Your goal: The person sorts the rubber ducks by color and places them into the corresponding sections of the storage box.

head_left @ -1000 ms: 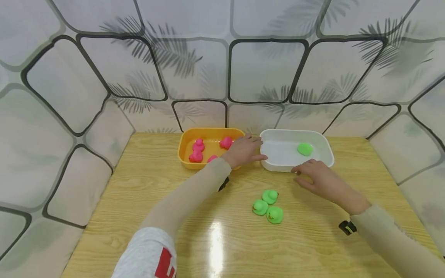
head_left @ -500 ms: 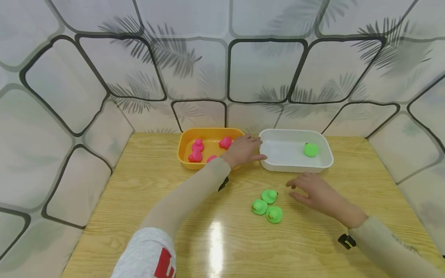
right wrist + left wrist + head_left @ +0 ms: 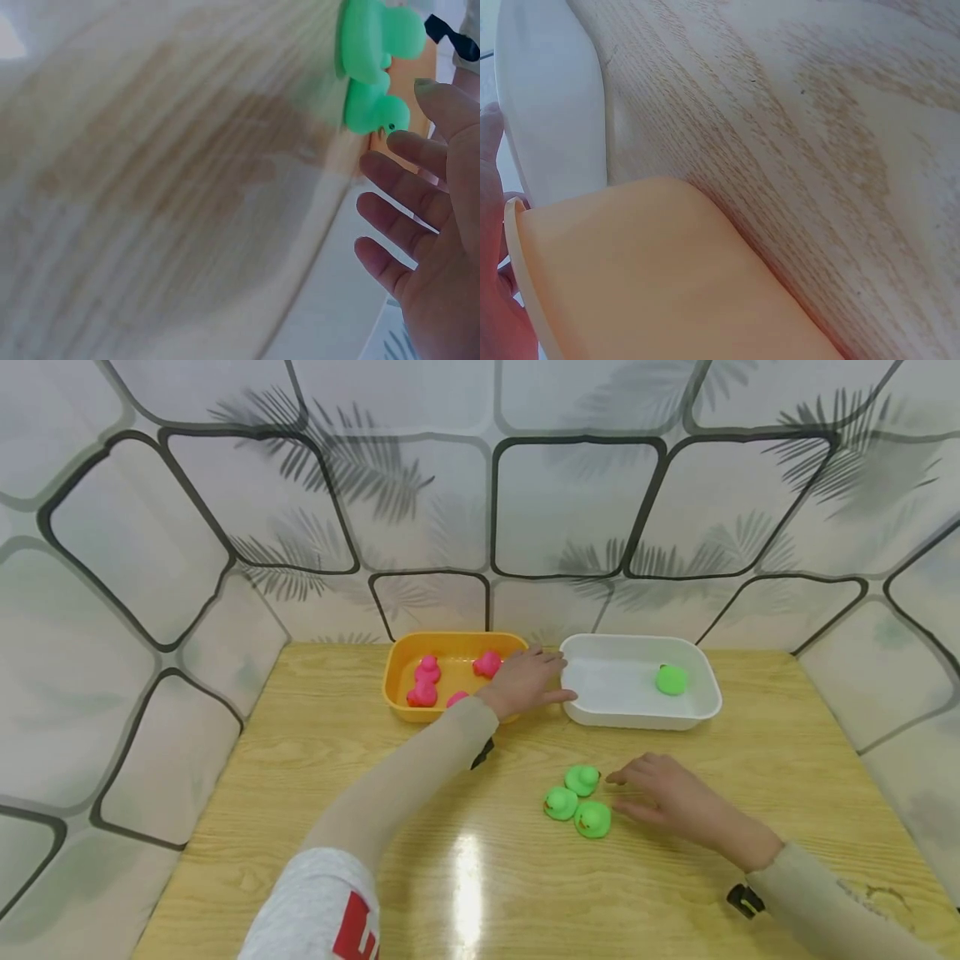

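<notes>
My left hand [image 3: 522, 682] lies over the right end of the orange tub [image 3: 405, 713], its fingers and thumb reaching across to the left rim of the white tub [image 3: 633, 722]. In the left wrist view the hand [image 3: 499, 277] shows only at the left edge, beside the orange tub's rim [image 3: 526, 270]. My right hand [image 3: 671, 797] is just right of a cluster of green rubber ducks [image 3: 593, 819], fingers spread and holding nothing. Close to its fingertips in the right wrist view is a green duck [image 3: 367, 109].
Several pink rubber ducks [image 3: 424, 693] lie in the orange tub, partly hidden by my left arm. One green duck [image 3: 672, 680] lies on its side in the white tub. Both tubs stand at the back of the wooden table [image 3: 337, 727], against a patterned wall [image 3: 427, 502].
My right hand has drawn back from the white tub toward the green ducks on the table. The green duck in the white tub has shifted right and come to rest. My left hand has stayed put.
</notes>
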{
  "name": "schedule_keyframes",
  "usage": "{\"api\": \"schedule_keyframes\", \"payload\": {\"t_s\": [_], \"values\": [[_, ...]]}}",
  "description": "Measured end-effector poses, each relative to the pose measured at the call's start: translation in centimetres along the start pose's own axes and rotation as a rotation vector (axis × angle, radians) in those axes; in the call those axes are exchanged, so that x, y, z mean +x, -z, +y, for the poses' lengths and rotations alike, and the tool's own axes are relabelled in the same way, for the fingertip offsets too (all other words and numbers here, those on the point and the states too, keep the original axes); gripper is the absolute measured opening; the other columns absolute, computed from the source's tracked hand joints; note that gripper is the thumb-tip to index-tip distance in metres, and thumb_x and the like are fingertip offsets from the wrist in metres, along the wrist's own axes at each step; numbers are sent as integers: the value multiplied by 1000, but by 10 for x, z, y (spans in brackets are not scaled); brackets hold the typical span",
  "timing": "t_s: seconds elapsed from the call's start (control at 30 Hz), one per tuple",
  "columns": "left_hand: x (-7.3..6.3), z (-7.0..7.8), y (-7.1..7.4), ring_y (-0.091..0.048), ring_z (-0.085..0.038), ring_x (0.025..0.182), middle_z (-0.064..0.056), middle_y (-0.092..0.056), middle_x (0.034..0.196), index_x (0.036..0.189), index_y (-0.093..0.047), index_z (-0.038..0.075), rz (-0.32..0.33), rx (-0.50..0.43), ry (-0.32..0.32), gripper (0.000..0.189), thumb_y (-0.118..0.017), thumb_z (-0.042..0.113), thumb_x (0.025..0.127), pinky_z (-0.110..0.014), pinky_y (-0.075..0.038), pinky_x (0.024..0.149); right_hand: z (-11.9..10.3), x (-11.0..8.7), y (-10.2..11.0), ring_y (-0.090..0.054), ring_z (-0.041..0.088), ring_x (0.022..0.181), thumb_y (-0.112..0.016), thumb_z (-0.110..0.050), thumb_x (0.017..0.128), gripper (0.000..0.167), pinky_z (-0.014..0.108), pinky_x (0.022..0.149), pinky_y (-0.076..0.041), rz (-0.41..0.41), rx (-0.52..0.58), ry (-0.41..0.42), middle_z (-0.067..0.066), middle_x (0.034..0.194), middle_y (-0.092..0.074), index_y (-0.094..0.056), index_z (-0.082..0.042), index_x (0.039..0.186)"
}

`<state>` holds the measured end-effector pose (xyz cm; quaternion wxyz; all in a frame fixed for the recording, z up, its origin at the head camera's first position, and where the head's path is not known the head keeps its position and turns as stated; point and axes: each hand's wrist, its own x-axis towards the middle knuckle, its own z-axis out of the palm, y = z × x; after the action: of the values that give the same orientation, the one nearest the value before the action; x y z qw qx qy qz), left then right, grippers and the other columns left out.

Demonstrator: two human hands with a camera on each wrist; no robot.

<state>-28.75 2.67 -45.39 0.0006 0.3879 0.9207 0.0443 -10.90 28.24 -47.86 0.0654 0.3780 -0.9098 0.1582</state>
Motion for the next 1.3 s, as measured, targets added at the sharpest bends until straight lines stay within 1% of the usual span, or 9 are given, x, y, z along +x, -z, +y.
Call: {"api": "schedule_keyframes", "payload": {"t_s": [0.33,0.6,0.77,1.03,1.3], "values": [[0,2,4,-44,-28,144,-4,-51,158,150,-55,14,-26,0,8,71,-52,65,102,-40,-42,117,-6,-6,-7,-64,13,97,-80,-26,91,29,41,84,-56,-4,22,28,-5,108,-72,-74,-13,117],[0,2,4,-44,-28,145,-4,-50,159,151,-55,14,-27,2,6,71,-51,65,102,-41,-40,118,-7,-9,-12,-64,13,97,-79,-27,91,30,40,84,-55,-7,7,51,-6,108,-73,-74,-12,117],[0,3,4,-44,-29,145,-4,-50,159,151,-55,14,-27,1,9,70,-52,64,102,-41,-40,118,-9,-9,-12,-64,14,98,-78,-27,93,30,41,84,-55,-27,17,48,-5,109,-73,-73,-12,119],[-1,3,4,-43,-28,145,-4,-50,159,151,-55,14,-28,-14,15,70,-52,65,102,-42,-41,117,-12,-9,-14,-64,13,96,-80,-25,91,30,41,83,-55,-13,16,48,-5,107,-72,-74,-12,117],[0,2,3,-43,-28,145,-3,-50,159,151,-55,15,-30,-12,15,71,-52,65,102,-41,-41,118,-13,-9,-18,-64,13,98,-78,-29,94,30,40,84,-55,-50,25,29,-6,109,-71,-73,-14,119]]}}
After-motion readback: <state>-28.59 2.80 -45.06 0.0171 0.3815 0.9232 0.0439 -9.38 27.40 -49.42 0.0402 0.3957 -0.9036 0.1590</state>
